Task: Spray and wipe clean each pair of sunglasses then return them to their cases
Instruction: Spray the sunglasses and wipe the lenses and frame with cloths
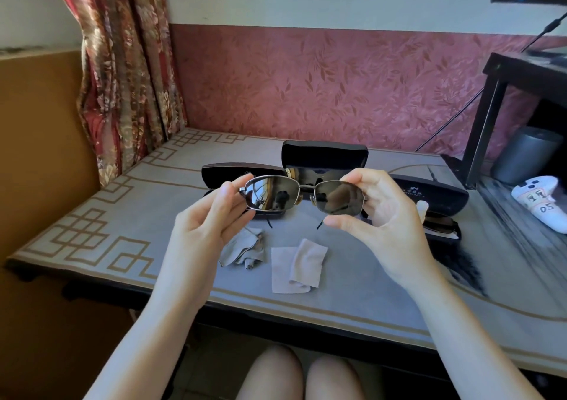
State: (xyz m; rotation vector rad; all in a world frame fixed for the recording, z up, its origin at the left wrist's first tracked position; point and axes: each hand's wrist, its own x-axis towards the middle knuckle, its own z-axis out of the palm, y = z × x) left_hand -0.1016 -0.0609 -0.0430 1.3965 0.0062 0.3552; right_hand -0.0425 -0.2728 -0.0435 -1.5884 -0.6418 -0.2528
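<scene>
I hold a pair of metal-framed sunglasses (302,195) with dark lenses up in front of me, above the table. My left hand (211,218) pinches the frame's left end and my right hand (383,212) pinches its right end. Behind them stand three black cases: an open one at the left (242,171), an open one in the middle (323,155) with dark glasses inside, and an open one at the right (432,192) with another pair (438,223) in its lower half. Two grey cleaning cloths lie below: a crumpled cloth (245,247) and a flatter folded cloth (299,266).
The table (92,234) has a grey mat with gold key-pattern border. A dark shelf unit (491,117) stands at the right with a grey cylinder (524,151) beneath it. A white controller (543,203) lies at the right. A curtain (125,62) hangs at the back left.
</scene>
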